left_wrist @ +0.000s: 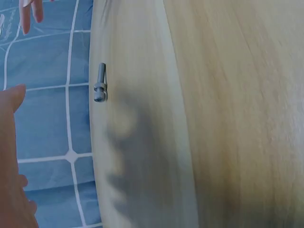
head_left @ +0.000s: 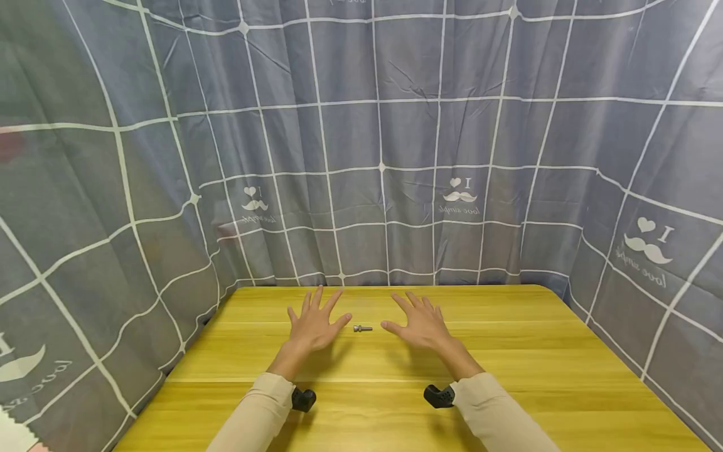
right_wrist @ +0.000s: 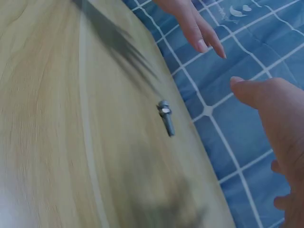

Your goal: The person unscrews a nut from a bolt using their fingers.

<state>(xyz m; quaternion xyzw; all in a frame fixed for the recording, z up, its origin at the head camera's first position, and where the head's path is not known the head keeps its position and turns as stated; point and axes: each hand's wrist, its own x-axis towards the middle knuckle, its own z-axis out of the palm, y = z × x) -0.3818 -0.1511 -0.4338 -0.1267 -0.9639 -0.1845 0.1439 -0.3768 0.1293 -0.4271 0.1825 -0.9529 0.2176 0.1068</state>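
Note:
A small grey metal bolt [head_left: 363,328] with what looks like a nut near its head lies on its side on the wooden table, between my two hands. In the head view its head end points left, toward my left hand [head_left: 314,326]. That hand hovers above the tabletop with fingers spread, touching nothing. My right hand [head_left: 420,323] is held the same way on the other side, fingers apart and holding nothing. Both wrist views show the bolt [left_wrist: 100,83] apart from the fingers. Shadows of the hands fall on the wood near the bolt [right_wrist: 166,118].
The yellowish wooden table [head_left: 367,414] has rounded far corners. A grey curtain [head_left: 407,138] with white grid lines hangs behind it and along both sides. Black devices sit at the left wrist [head_left: 303,399] and right wrist [head_left: 439,396], by the beige sleeves.

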